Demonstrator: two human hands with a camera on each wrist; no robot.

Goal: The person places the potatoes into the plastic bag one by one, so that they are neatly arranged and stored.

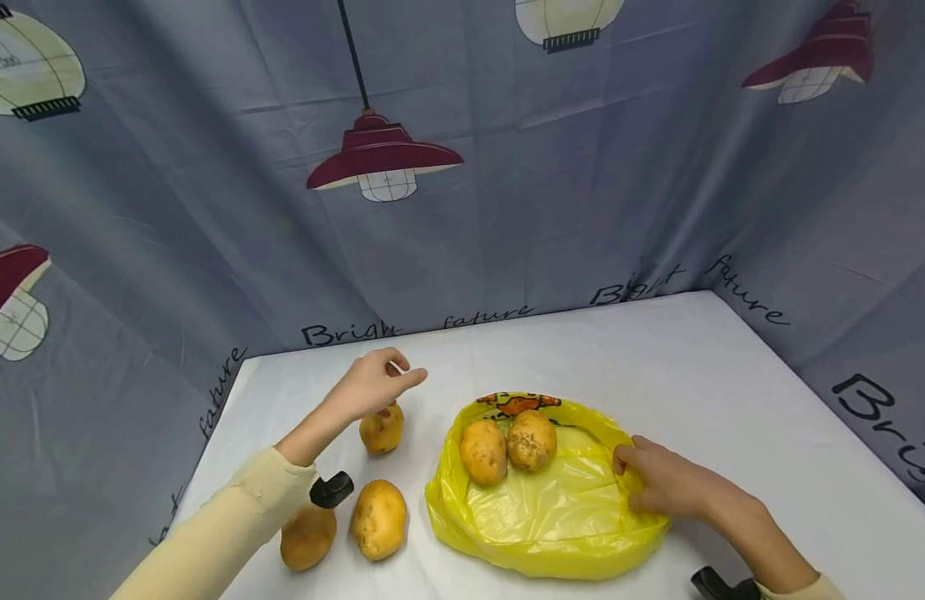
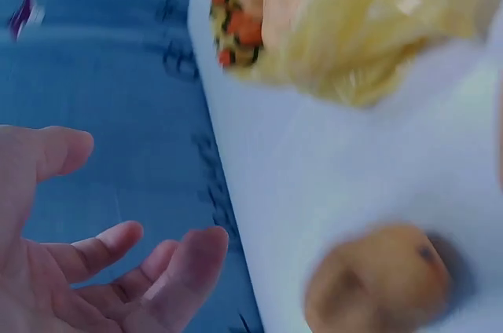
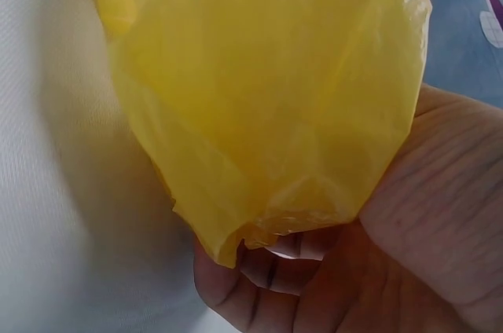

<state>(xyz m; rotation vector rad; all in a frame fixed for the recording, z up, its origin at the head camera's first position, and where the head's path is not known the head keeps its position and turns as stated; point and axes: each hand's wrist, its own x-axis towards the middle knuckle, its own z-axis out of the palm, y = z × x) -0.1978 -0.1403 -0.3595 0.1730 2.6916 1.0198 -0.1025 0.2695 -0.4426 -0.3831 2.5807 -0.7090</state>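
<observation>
A yellow plastic bag (image 1: 552,508) lies on the table with its mouth spread wide, and two potatoes (image 1: 532,440) sit side by side in it. My right hand (image 1: 668,479) grips the bag's right rim; in the right wrist view its fingers (image 3: 275,274) curl under the edge of the plastic. My left hand (image 1: 372,383) is held above the table, left of the bag, with parted, loosely bent fingers and nothing in them. Just below it is a single potato (image 1: 382,430), partly hidden by the hand. The left wrist view shows that potato (image 2: 381,279) apart from the fingers.
Two more potatoes (image 1: 379,520) lie nearer the front left, one of them partly behind the left forearm. The white table (image 1: 597,358) ends at the back against a grey curtain (image 1: 507,225) printed with lamps and lettering. Each wrist carries a small black camera (image 1: 332,490).
</observation>
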